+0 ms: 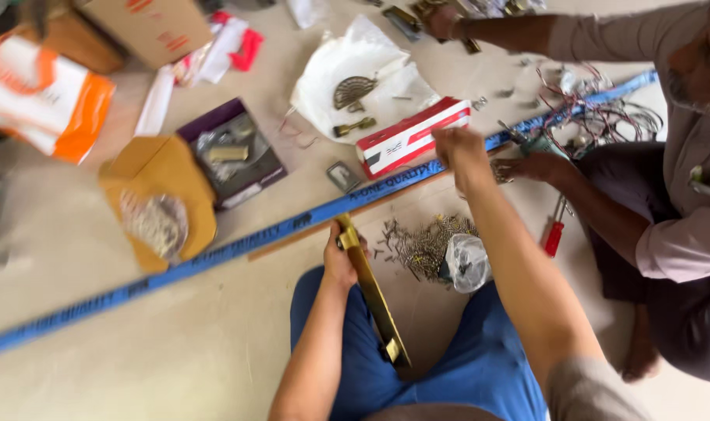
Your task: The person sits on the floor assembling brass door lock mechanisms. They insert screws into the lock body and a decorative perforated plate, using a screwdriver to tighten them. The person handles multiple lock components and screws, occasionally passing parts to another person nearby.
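Floor crowded; left hand [338, 261] grip closed on brass bar [372, 292]; right hand [458, 148] (grip unclear) over red-white box [411, 136] edge.

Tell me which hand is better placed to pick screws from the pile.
Probably the right hand: it is free, stretched over the red and white box, while the left hand grips the brass bar. The screws lie below it.
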